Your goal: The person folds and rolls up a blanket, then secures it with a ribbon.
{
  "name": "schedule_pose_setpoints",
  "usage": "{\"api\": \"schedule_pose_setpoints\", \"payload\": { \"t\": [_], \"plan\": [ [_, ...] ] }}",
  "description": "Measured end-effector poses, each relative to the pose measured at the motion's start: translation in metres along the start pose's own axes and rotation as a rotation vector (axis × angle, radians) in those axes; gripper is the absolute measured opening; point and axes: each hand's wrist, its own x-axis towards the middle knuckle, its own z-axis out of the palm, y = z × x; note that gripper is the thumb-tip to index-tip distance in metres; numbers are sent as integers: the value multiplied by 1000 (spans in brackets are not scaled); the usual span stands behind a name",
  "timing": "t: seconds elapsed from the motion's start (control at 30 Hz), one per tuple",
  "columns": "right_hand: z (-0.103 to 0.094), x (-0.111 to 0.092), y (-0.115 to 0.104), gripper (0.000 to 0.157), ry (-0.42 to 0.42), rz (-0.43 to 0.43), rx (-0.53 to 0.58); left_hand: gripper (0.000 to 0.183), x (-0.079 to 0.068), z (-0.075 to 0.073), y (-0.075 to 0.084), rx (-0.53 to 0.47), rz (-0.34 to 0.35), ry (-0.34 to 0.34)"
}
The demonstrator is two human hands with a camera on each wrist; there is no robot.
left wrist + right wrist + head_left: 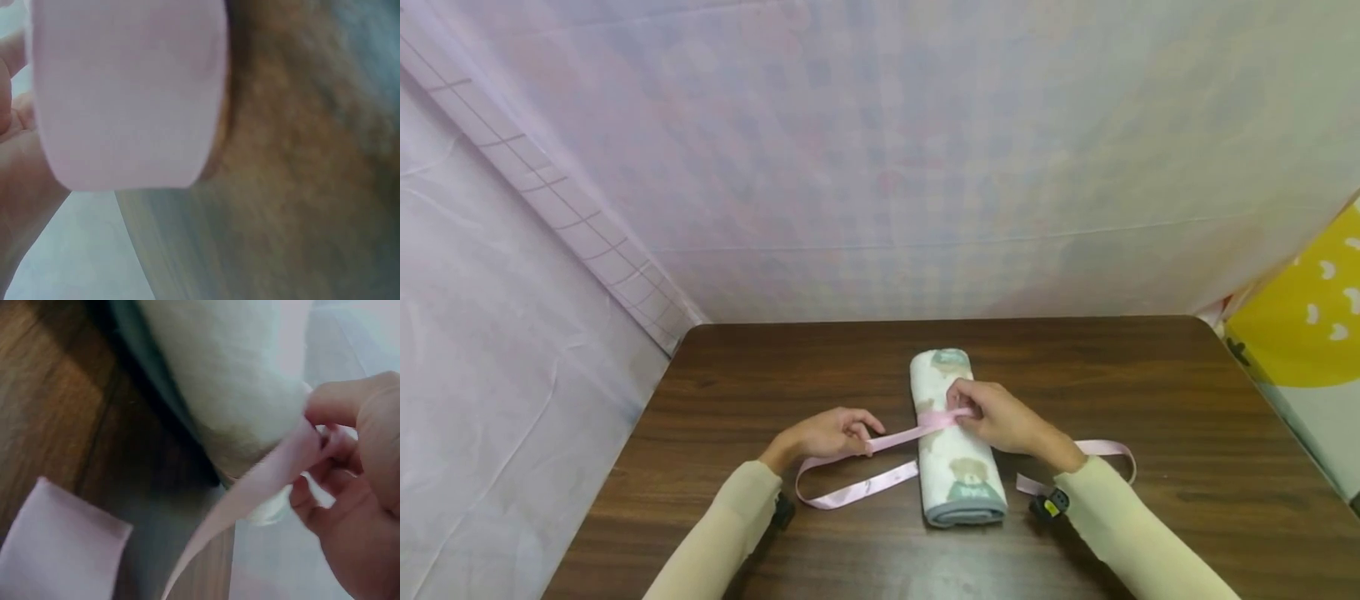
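A rolled white towel (942, 467) with bear prints and a grey-green edge lies lengthwise on the table, a pink ribbon (937, 419) wrapped round its middle. On top of the roll, my right hand (1006, 417) pinches the ribbon between thumb and fingers. To the left of the towel, my left hand (831, 432) holds the ribbon's left length between thumb and fingers; that length loops back toward the roll. The right wrist view shows the ribbon (269, 472) running from the pinching right fingers. In the left wrist view, the ribbon (128, 94) hides much of the left hand (25, 162).
The dark wooden table (737, 367) has rounded far corners. Another ribbon length (1108, 448) curls beside my right forearm. A patterned pale curtain (925, 167) hangs behind the far edge, white sheeting (497, 333) at left, and a yellow print (1300, 325) at right.
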Motion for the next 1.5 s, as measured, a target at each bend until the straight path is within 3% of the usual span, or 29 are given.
{"api": "schedule_pose_setpoints", "payload": {
  "t": [0.2, 0.4, 0.83, 1.03, 1.13, 1.33, 1.5],
  "plan": [
    [8, 3, 6, 30, 150, -213, -239, 34, 1, -1, 0, 7, 16, -10],
    [8, 2, 2, 26, 170, -304, -378, 34, 2, -1, -1, 5, 12, -5],
    [-6, -15, -10, 23, 144, -91, -188, 33, 0, -2, 0, 10, -7, 7],
    [-5, -14, -10, 19, 68, 6, -151, 34, -1, -1, 0, 13, -4, 4],
    [-3, -14, -9, 18, 71, -3, -180, 34, 0, -1, 0, 10, -1, 1],
    [3, -10, -8, 23, 204, -118, -218, 34, 0, -1, -1, 6, 6, 4],
    [3, -5, -10, 27, 240, -147, -274, 33, 1, 0, -2, 1, 10, 1]
  ]
}}
